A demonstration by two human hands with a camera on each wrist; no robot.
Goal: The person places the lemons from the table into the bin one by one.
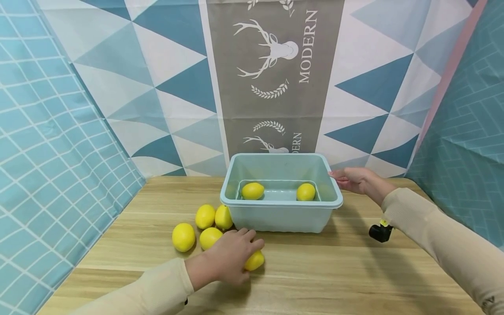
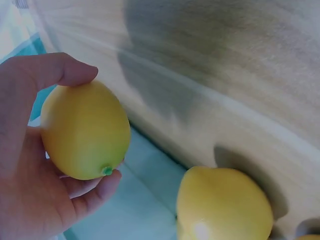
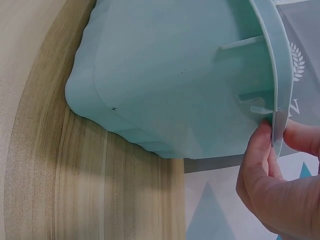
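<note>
My left hand grips a yellow lemon, with the thumb on one side and the fingers curled round the other. In the head view part of that lemon shows past my fingers, just in front of the bin. My right hand pinches the right rim of a pale blue-green plastic bin, thumb on one side of the lip and fingers on the other, as the right wrist view shows. Inside the bin lie two lemons, one on the left and one on the right.
Several loose lemons lie on the wooden table left of the bin, close to my left hand. A patterned cloth hangs right behind the bin. Blue tiled sheets border the left and right sides.
</note>
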